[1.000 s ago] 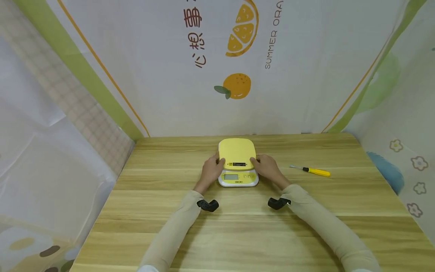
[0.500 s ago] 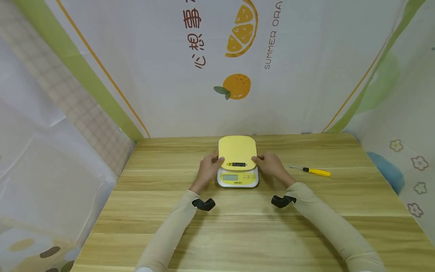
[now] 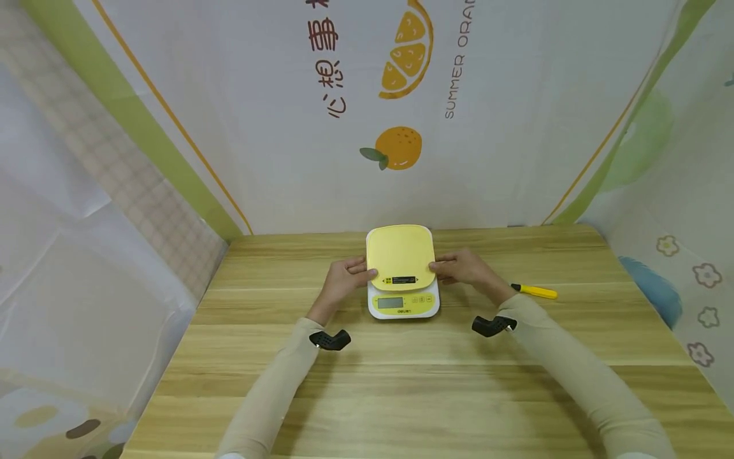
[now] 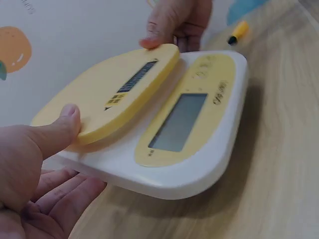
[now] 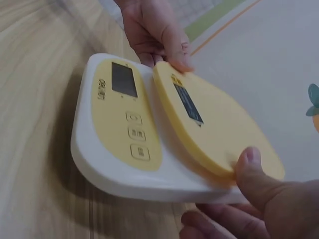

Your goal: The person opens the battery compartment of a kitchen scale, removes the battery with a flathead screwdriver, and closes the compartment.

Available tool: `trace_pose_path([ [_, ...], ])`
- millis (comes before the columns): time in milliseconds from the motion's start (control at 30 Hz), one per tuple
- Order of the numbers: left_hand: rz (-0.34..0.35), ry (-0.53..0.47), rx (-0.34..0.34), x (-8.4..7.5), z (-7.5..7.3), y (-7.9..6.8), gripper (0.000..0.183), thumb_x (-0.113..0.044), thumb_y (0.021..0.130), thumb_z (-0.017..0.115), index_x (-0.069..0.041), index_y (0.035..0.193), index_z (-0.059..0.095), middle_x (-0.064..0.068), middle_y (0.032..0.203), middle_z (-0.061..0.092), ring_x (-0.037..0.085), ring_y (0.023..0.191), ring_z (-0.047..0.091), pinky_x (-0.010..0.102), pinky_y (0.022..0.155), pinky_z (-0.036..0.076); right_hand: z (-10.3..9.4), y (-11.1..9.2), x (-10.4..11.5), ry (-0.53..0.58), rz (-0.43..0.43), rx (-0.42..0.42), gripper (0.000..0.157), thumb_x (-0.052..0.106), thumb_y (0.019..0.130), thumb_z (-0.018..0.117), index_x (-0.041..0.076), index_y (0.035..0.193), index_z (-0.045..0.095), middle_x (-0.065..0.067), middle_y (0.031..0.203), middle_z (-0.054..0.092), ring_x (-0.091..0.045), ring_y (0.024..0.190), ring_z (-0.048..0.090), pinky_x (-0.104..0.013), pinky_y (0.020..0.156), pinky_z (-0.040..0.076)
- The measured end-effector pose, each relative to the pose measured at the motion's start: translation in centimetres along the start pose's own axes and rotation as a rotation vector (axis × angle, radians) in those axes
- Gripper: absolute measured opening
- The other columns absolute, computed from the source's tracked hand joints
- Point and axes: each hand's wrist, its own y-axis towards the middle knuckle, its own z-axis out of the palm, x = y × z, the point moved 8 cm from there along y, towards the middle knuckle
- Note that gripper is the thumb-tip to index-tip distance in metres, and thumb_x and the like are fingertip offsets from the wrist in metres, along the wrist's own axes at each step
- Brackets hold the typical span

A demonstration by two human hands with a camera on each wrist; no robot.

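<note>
A yellow and white kitchen scale [image 3: 400, 258] is at the back middle of the wooden table. Its yellow weighing plate [image 4: 114, 94] sits above a white base with a grey display [image 4: 178, 122] and several buttons [image 5: 137, 133]. My left hand [image 3: 341, 280] grips the scale's left side, thumb on the plate's edge and fingers under the base. On the opposite side my right hand [image 3: 467, 268] holds it the same way, thumb on the plate and fingers beneath. Both wrist views show the base raised off the table, with a shadow below it.
A screwdriver with a yellow handle [image 3: 536, 291] lies on the table [image 3: 401, 395] to the right; my right wrist hides its shaft. A white cloth [image 3: 487, 166] with orange prints hangs behind the table's back edge.
The scale has risen and looks slightly larger, its plate edge higher in view. My hands have spread a little outward, and the right wrist now covers the screwdriver's shaft.
</note>
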Motion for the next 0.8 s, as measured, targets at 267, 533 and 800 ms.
trace_pose_path([
  [267,-0.009,-0.028,0.056,-1.1,-0.5,-0.1,0.054,-0.009,0.088,0.082,0.005,0.136,0.061,0.019,0.123,0.071,0.026,0.109,0.072,0.037,0.097,0.06,-0.8,-0.2,0.8,0.093,-0.137,0.056,0.057,0.022,0.098,0.073,-0.012,0.139,0.055,-0.028,0.127,0.067,-0.027,0.102,0.074,-0.05,0.096,0.059],
  [533,0.147,0.137,0.064,-3.5,-1.2,0.1,0.055,-0.017,0.088,0.084,0.005,0.134,0.063,0.019,0.119,0.073,0.029,0.109,0.072,0.037,0.095,0.061,-1.6,-0.9,2.7,0.029,-0.28,0.048,0.048,0.017,0.098,0.071,-0.01,0.136,0.059,-0.025,0.119,0.071,-0.027,0.098,0.074,-0.06,0.097,0.056],
  [800,0.232,0.235,0.028,-4.8,-1.4,-0.1,0.052,-0.016,0.084,0.086,0.005,0.128,0.067,0.02,0.116,0.074,0.03,0.103,0.074,0.032,0.087,0.064,-2.2,-1.8,4.1,-0.179,-0.444,-0.01,0.042,0.021,0.094,0.074,0.0,0.13,0.069,-0.016,0.113,0.076,-0.034,0.101,0.073,-0.054,0.089,0.062],
])
